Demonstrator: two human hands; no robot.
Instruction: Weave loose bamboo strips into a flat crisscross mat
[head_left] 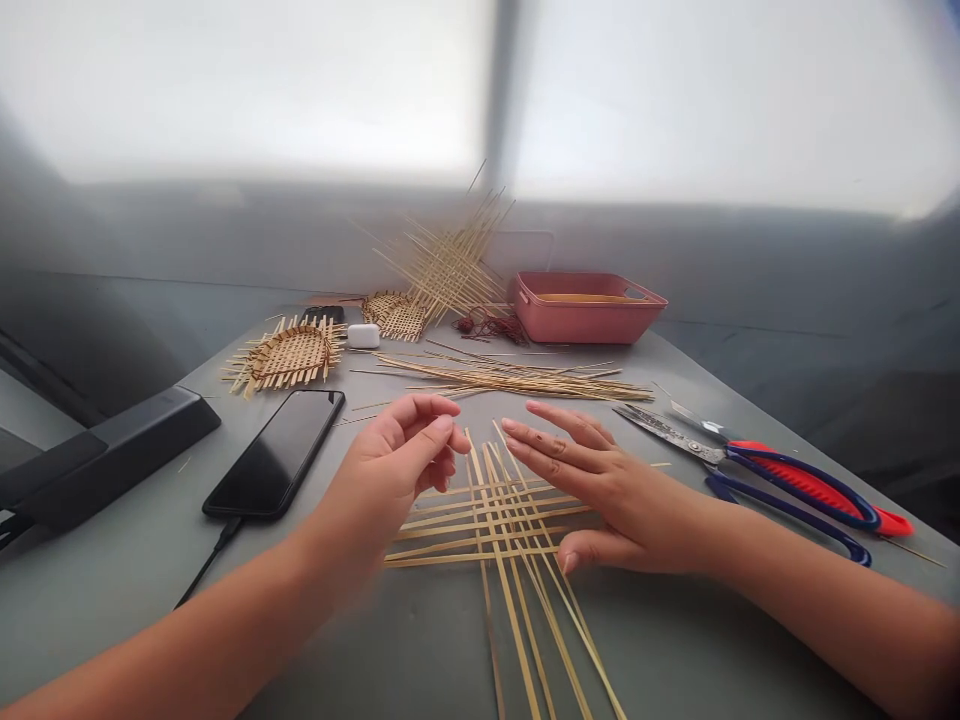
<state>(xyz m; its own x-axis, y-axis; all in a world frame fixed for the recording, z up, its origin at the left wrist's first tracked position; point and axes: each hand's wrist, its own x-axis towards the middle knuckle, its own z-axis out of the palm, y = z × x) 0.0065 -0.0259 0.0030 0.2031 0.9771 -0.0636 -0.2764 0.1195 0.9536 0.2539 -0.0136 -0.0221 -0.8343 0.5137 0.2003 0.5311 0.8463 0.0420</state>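
A loose lattice of thin bamboo strips [498,525] lies on the table in front of me, its long ends fanning toward me. My left hand [409,450] hovers over the lattice's left edge, fingers curled in and thumb tip close to the index finger. No strip shows in that hand. Flat over the right side of the weave, my right hand [600,480] has its fingers stretched out and its thumb lower down, near the crossing strips. That palm and the fingers hide part of the lattice; whether they press on it I cannot tell.
Loose strips [510,375] lie beyond my hands. Scissors [720,455] and a red-handled tool [817,480] are at right. A phone [277,455] with a cable and a black device [127,450] are at left. Behind are woven pieces [292,352], a white case [364,336] and a pink basket [581,318].
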